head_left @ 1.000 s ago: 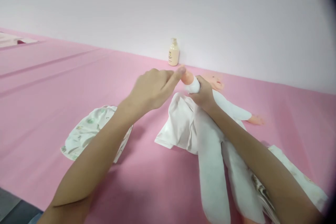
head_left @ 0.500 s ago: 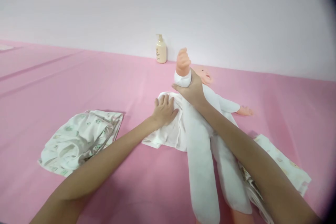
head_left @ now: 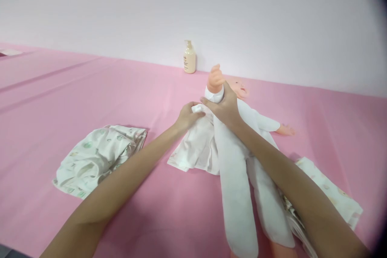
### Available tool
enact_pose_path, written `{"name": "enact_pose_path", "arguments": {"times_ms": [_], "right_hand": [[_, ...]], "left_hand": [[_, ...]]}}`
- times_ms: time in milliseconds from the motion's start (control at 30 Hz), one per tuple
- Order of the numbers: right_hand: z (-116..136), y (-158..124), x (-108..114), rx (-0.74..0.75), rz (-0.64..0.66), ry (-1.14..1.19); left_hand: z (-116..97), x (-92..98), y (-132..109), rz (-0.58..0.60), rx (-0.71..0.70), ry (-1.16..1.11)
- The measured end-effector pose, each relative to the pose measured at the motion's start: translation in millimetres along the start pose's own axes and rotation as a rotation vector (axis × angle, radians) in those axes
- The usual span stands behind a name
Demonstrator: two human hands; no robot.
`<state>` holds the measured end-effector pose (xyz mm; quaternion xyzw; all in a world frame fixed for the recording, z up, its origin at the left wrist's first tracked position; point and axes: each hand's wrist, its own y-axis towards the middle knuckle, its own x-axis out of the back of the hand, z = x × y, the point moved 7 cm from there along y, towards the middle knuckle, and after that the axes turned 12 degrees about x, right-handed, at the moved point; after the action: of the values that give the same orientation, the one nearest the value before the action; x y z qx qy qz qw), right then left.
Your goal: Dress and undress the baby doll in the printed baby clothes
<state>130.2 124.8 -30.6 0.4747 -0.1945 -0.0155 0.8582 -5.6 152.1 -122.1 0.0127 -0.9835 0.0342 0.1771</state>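
A baby doll (head_left: 237, 173) with a white cloth body lies on its back, its feet toward me and its head partly hidden behind my right hand. My right hand (head_left: 226, 107) is wrapped round the doll's raised arm, just below the small plastic hand. Beside the doll, a white garment (head_left: 198, 145) lies spread and reaches under its body. My left hand (head_left: 189, 117) pinches the upper edge of this garment between thumb and fingers, close to the doll's raised arm.
A cream pump bottle (head_left: 189, 59) stands against the wall. Folded patterned clothes (head_left: 99, 155) lie to the left. More patterned cloth (head_left: 329, 189) lies at the right, partly under my forearm. Pink sheeting (head_left: 169, 217) covers the surface.
My left hand has gone from lying flat on the garment to gripping its upper edge, lifting it a little. My right hand keeps its hold on the doll's arm. The view has shifted slightly.
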Motion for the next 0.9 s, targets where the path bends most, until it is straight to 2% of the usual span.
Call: {"name": "enact_pose_path", "arguments": {"times_ms": [67,167,233,333,433,533,600,667,800,900], "right_hand": [[3.7,0.0,-1.4,0.023,0.031,-0.007],[12.4,-0.8,-6.5,0.11,0.101,-0.012],[19.0,-2.5,-11.3,0.187,0.151,-0.024],[26.1,-6.0,-19.7,0.269,0.227,-0.081],[29.5,-8.7,-28.7,0.311,0.314,-0.16],[26.3,-8.3,-33.0,0.282,0.364,-0.21],[21.2,-6.2,-31.6,0.222,0.359,-0.253],[17.3,-4.7,-30.1,0.167,0.367,-0.317],[20.6,-8.2,-38.3,0.193,0.506,-0.425],[24.2,-13.6,-46.6,0.23,0.606,-0.488]], "left_hand": [[-11.6,8.1,-0.8,-0.026,-0.047,0.27],[-29.7,31.2,-4.7,-0.177,-0.116,0.593],[-39.6,45.4,-9.0,-0.237,-0.116,0.691],[-61.0,55.0,-21.2,-0.229,-0.183,0.743],[-86.7,53.3,-39.2,-0.152,-0.301,0.614],[-102.0,49.2,-54.0,-0.035,-0.317,0.296],[-103.1,48.6,-57.8,0.032,-0.25,0.056],[-98.8,51.2,-56.8,0.051,-0.147,-0.1],[-83.4,61.5,-47.9,0.006,0.093,-0.27],[-78.9,60.7,-47.5,-0.008,0.174,-0.308]]}}
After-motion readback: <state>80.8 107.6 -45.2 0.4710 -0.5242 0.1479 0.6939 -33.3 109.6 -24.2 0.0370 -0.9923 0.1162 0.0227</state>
